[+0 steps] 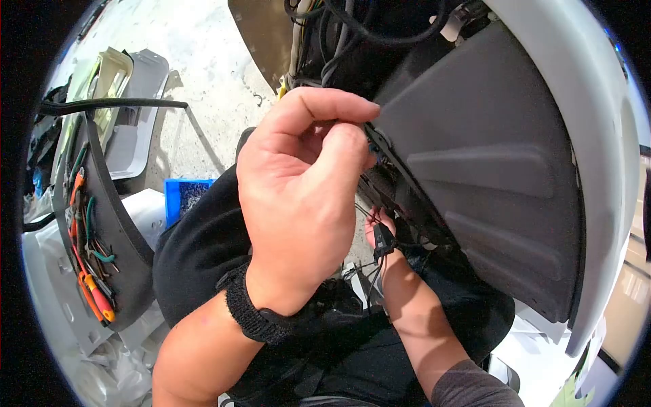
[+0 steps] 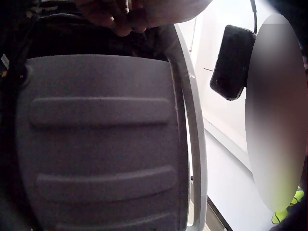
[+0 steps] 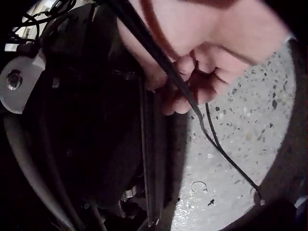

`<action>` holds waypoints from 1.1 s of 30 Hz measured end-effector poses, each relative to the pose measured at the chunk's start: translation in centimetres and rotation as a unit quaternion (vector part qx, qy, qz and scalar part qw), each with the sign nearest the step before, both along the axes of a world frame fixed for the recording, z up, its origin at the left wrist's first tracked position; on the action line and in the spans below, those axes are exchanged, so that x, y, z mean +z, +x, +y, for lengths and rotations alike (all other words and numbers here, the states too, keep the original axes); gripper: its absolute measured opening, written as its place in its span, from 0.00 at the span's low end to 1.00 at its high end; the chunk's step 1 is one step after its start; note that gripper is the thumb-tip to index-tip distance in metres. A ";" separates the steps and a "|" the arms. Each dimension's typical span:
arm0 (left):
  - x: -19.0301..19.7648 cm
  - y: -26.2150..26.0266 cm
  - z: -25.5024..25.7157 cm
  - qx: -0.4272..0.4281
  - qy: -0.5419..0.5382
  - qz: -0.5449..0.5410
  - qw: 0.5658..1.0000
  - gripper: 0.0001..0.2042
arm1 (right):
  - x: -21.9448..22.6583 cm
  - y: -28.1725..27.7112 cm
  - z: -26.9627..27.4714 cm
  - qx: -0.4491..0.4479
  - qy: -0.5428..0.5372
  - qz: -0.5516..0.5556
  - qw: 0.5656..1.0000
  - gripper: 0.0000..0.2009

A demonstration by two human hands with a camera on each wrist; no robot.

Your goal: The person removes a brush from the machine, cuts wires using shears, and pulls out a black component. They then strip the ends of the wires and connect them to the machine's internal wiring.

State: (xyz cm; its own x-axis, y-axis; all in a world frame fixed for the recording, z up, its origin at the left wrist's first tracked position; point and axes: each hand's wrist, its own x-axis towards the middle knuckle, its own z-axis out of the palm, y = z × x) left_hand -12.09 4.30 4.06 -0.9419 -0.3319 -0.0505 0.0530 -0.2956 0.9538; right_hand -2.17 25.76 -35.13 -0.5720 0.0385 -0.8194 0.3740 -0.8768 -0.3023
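Note:
In the head view the left hand is raised in front of a dark ribbed panel, fingers curled and thumb bent toward the index finger; nothing shows in its grasp. The same fingers hang at the top of the left wrist view, over the panel. Lower down, the right hand is partly behind a black device on its wrist. Its curled fingers and thumb meet at the upper end of a dark strip in the right wrist view, seeming to pinch its edge. Contact there is partly shadowed.
Pliers and a screwdriver lie on a dark curved piece at the left. A blue bin stands near the knee. A pale curved body edge borders the panel; cables hang above. Thin black cords cross near the right hand.

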 end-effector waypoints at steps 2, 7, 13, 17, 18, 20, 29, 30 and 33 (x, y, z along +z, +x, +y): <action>0.1 0.0 0.1 -0.008 -0.020 -0.005 1.000 0.06 | 2.4 -0.5 0.2 0.026 -0.042 -0.033 0.998 0.04; 0.1 -0.1 0.3 -0.015 -0.009 -0.001 1.000 0.06 | -2.1 0.3 2.6 0.246 0.027 -0.041 0.968 0.13; 0.1 0.0 0.2 -0.022 -0.003 -0.005 1.000 0.06 | -13.1 2.6 3.2 0.111 0.085 -0.080 0.987 0.11; 0.2 0.1 0.3 -0.026 -0.008 -0.017 0.999 0.05 | -4.6 0.9 0.9 -0.023 -0.112 0.012 0.993 0.08; 0.3 0.1 0.2 -0.025 -0.008 -0.018 0.999 0.05 | -4.8 1.0 0.5 -0.067 -0.065 0.025 0.995 0.08; 0.3 0.1 0.2 -0.032 -0.006 -0.033 0.999 0.05 | -6.4 1.1 0.6 -0.064 -0.059 0.001 0.996 0.08; 0.2 0.0 0.2 -0.031 -0.032 -0.030 0.999 0.06 | -11.3 2.7 3.1 0.104 0.005 -0.030 0.994 0.12; 0.2 0.0 0.2 -0.032 -0.032 -0.032 0.998 0.06 | -10.7 2.7 3.2 0.125 -0.035 -0.034 0.991 0.12; 0.1 0.0 0.2 -0.027 -0.030 -0.021 0.999 0.06 | -7.6 2.6 3.0 0.197 -0.071 0.032 0.977 0.08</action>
